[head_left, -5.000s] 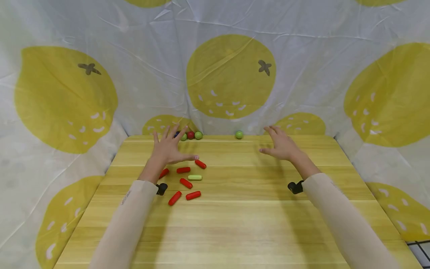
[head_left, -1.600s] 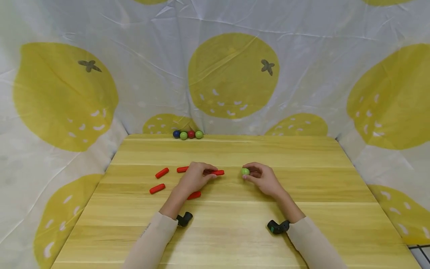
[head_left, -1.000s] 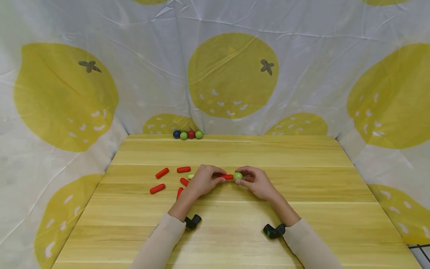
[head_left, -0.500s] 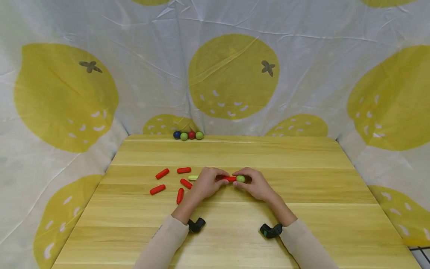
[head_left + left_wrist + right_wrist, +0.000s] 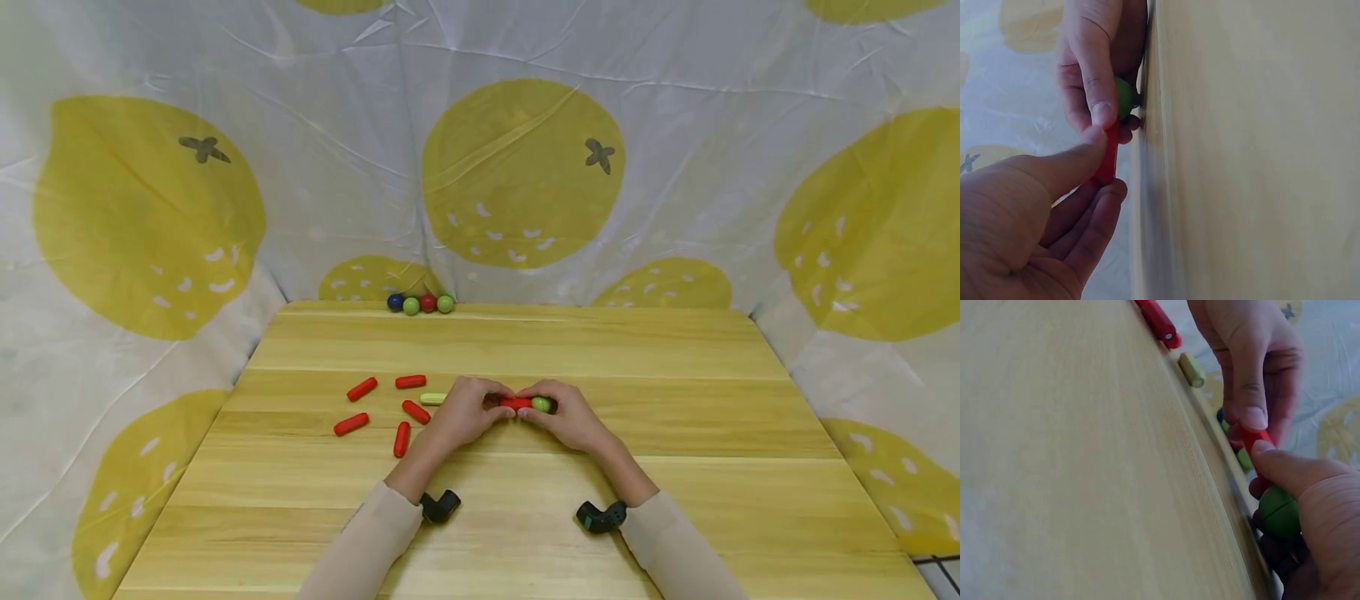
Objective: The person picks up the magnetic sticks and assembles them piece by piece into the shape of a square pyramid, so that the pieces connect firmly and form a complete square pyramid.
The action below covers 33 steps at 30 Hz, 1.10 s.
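My left hand (image 5: 467, 413) and right hand (image 5: 567, 415) meet near the middle of the wooden table. Between them is a red magnetic stick (image 5: 516, 403) with a green ball (image 5: 542, 405) against its right end. The left thumb and fingers pinch the stick's left part. On its other part, beside the ball, lies the right thumb (image 5: 1264, 449), with the ball nestled inside the right hand's curled fingers. In the left wrist view the ball (image 5: 1124, 99) is partly hidden by the right hand.
Left of the hands lie several loose red sticks (image 5: 362, 389) and a light green stick (image 5: 432, 399), partly behind the left hand. A blue ball (image 5: 395, 303), two green balls and a red ball (image 5: 428, 303) line the back edge, against a lemon-print cloth (image 5: 525, 175).
Both hands were spread and apart. The left picked up a red stick, and the right took a green ball from the back edge. They came together; the right fingers slid onto the stick.
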Available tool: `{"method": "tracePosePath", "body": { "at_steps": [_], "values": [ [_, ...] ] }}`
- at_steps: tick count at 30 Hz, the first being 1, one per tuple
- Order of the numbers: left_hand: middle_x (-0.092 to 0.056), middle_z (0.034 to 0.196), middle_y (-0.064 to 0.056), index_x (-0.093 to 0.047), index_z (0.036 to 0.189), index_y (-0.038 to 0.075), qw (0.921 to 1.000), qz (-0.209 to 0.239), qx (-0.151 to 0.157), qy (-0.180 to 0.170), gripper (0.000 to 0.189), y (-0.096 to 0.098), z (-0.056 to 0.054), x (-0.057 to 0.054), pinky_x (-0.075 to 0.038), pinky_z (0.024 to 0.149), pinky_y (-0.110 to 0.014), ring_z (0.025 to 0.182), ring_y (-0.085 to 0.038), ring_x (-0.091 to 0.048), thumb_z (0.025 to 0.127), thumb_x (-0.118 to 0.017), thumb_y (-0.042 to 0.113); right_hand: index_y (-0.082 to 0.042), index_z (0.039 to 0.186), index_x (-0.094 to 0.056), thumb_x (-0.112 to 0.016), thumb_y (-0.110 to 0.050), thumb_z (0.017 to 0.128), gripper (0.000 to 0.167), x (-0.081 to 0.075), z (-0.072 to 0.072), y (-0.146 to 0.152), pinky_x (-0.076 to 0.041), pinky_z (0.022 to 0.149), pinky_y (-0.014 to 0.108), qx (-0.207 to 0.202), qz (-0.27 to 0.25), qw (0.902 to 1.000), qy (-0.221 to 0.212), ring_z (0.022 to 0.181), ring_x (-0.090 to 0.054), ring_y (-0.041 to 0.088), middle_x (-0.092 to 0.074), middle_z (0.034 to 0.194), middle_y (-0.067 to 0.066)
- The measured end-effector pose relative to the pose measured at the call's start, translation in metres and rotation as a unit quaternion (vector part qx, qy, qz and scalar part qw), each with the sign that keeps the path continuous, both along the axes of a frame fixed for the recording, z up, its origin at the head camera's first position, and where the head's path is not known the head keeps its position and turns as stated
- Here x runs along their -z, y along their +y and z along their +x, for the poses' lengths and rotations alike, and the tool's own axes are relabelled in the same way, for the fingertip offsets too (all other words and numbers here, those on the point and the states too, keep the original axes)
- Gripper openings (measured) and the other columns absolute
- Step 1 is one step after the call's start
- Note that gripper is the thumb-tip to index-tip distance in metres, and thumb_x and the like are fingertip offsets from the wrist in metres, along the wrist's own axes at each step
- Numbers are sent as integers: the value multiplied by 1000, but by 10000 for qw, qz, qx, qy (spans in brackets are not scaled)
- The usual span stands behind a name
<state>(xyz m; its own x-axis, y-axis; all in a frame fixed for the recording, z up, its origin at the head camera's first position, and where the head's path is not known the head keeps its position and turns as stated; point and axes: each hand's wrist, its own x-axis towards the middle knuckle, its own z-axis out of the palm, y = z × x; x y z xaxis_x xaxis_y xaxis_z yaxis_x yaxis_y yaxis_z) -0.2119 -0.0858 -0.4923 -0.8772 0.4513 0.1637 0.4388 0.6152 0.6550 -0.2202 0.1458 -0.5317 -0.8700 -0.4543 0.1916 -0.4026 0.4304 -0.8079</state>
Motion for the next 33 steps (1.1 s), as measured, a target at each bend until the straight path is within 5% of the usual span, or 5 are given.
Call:
{"method": "tracePosePath", "body": {
  "at_steps": [7,14,22,33],
  "values": [
    [-76,121,-10,-73,126,5,9962,375,-563,-557,42,-16,-8,-20,-61,93,-38,107,-22,-73,91,-81,27,-26,118,-76,-77,-33,94,25,3,2,0,-54,96,37,103,81,9999,88,108,-67,17,-74,116,-5],
    [-72,130,-10,-70,132,9,9931,125,-1088,-419,50,-49,-54,-42,-58,98,-43,115,-28,-71,91,-81,33,-26,116,-77,-80,-33,92,25,2,1,2,-53,94,36,144,75,9999,44,106,-67,16,-74,114,-4],
    [-67,133,-22,-64,139,3,9909,-596,-1209,0,56,-68,-119,-45,-59,89,-46,106,-34,-69,92,-81,27,-28,116,-77,-80,-34,91,26,1,1,5,-53,94,34,167,163,9997,54,106,-66,15,-73,114,-6],
    [-57,147,-21,-55,146,0,9861,-714,-1500,0,62,-70,-165,-31,-43,117,-49,138,-41,-51,92,-80,16,-31,113,-77,-81,-36,90,24,4,1,1,-52,96,34,248,58,9995,-161,109,-66,15,-73,115,-7]
  ]
}}
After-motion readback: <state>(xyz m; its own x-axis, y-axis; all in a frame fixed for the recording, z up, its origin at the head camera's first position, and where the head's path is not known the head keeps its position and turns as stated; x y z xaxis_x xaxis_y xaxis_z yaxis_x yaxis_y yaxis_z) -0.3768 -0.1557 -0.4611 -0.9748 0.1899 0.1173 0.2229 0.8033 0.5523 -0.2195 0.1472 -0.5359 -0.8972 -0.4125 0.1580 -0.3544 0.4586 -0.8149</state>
